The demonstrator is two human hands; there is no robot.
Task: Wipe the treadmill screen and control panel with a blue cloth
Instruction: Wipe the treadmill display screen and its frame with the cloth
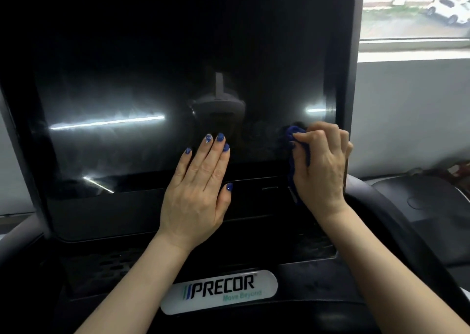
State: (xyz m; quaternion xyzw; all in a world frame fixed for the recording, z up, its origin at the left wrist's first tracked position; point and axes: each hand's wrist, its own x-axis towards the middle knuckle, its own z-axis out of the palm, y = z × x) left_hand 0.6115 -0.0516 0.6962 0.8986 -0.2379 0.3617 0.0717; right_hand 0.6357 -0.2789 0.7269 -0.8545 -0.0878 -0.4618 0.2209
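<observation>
The treadmill's large black screen (152, 79) fills most of the view, glossy and streaked with reflections. My left hand (201, 188) lies flat with straight fingers on the screen's lower middle and the panel strip below it. My right hand (323, 165) grips a bunched blue cloth (296, 137) against the lower right corner of the screen; most of the cloth is hidden under the fingers and palm. Below the screen runs the dark control panel (114, 216), then a perforated black console with a white PRECOR badge (218, 291).
A black curved handrail (396, 232) sweeps down at the right, next to another machine's dark housing (427, 196). A window (414, 10) at the upper right shows a street and a white car. A grey wall (407, 114) lies below the sill.
</observation>
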